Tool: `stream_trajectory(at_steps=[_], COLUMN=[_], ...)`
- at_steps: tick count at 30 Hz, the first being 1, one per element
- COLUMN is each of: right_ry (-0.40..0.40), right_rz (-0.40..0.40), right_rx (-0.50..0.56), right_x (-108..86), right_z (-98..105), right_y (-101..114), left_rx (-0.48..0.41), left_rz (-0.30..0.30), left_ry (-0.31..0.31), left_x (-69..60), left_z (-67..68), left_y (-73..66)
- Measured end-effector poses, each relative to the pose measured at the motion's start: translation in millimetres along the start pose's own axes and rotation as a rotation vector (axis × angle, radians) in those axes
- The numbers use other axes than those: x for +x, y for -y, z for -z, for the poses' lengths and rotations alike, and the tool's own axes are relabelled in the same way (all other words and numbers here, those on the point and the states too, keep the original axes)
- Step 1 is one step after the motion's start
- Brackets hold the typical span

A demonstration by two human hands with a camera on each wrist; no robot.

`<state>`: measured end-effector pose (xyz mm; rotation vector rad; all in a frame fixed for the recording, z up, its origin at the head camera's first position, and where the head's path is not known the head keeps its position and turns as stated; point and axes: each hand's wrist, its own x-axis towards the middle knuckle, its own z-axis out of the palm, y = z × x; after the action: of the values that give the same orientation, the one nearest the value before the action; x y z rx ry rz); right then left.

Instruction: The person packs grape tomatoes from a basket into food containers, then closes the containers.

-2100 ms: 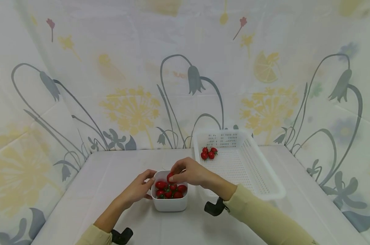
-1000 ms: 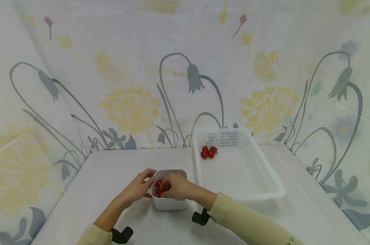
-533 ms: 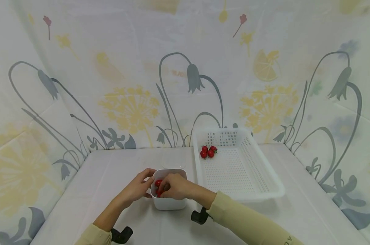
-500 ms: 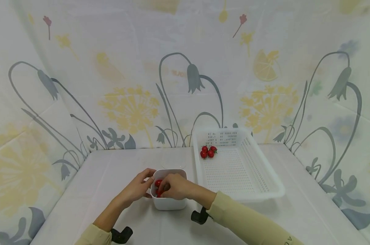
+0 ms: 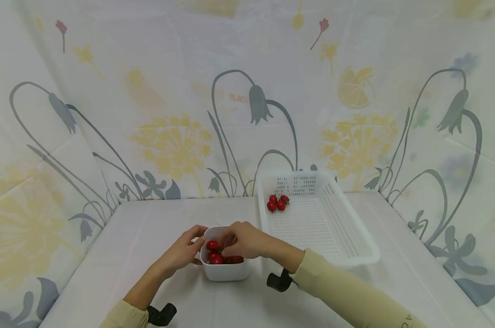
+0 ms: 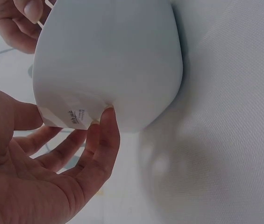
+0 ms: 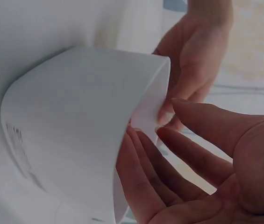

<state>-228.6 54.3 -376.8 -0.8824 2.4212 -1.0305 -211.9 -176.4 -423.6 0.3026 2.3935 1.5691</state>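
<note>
A small white square container (image 5: 227, 273) stands on the table with several red cherry tomatoes (image 5: 213, 246) inside. My left hand (image 5: 183, 249) holds it by its left side; in the left wrist view the thumb is at the rim and fingertips press the outer wall (image 6: 108, 60). Over the opening, my right hand (image 5: 247, 241) dips some fingers inside. Its thumb and index fingertip stand apart in the right wrist view, with nothing visible between them (image 7: 192, 172). Part of the container's contents is hidden behind this hand.
To the right, a white perforated basket (image 5: 313, 228) lies close to the container, with several more cherry tomatoes (image 5: 281, 206) in its back left corner. A clear, round-edged thing (image 5: 222, 223) is barely visible behind the container. Flower-printed cloth (image 5: 247, 136) hangs behind the white table.
My right hand brought a cherry tomato into the container, reached down among the others, and has now risen and shifted right without it. The left hand stays on the container.
</note>
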Motion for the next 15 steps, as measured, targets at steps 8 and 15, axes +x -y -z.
stream_trajectory(at_steps=[8,15], right_ry=[-0.020,-0.054], right_rz=[0.001,0.020], right_rx=[0.019,-0.012], right_x=[-15.9,-27.4], right_z=[20.7,38.5], right_y=[-1.4,-7.6], left_rx=[0.007,0.006], left_rz=[0.024,0.026], left_ry=[-0.017,-0.018], left_x=[0.3,-0.1], left_z=[-0.4,-0.9], left_y=[-1.3,-2.2])
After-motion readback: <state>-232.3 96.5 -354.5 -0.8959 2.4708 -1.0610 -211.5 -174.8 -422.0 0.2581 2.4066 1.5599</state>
